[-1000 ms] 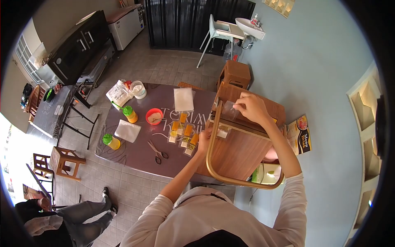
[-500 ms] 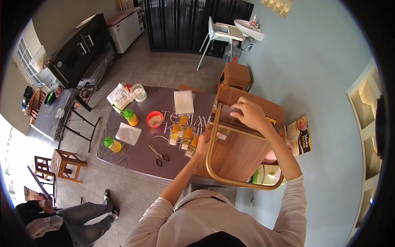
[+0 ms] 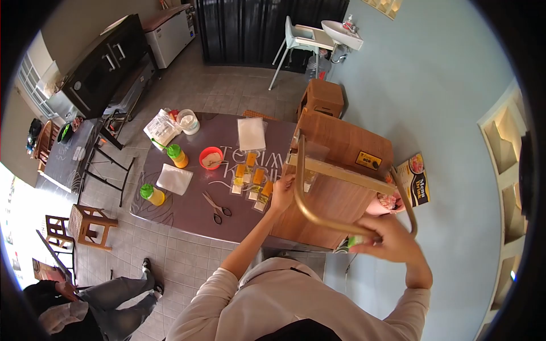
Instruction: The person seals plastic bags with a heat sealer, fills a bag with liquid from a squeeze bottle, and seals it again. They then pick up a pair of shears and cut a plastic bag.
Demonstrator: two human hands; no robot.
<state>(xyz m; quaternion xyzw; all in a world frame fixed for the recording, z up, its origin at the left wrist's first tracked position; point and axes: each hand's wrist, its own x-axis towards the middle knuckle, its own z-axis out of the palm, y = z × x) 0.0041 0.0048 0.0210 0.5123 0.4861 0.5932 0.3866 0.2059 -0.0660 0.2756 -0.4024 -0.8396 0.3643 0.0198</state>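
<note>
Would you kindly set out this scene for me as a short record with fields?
Right hand: gripping the brass lever of the wooden box, at its near end.
Left hand: at the box's left edge, beside the orange packets; grip unclear.
Table: scissors, red bowl, green-capped bottles, white cloth.
Other person: seated, lower left.

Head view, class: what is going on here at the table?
A person stands at a wooden box machine beside a dark table. Their right hand grips its brass handle; the left hand is at the machine's near edge, next to three orange-filled pouches. Scissors lie nearby on the table.
</note>
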